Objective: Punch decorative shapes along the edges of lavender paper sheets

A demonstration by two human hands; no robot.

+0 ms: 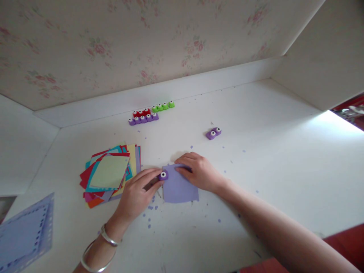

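A square of purple paper lies in front of me on the white table. My left hand grips a small purple craft punch with a white round top, set at the paper's upper left edge. At the paper's upper right, my right hand holds the sheet, its thumb on top and the other fingers around the far edge. Small purple paper bits are scattered near the left side of the sheet.
A pile of coloured paper lies to the left, with hole-edged purple sheets nearer the corner. Red punches, green punches and purple punches stand in rows toward the wall. Two more purple punches sit farther right.
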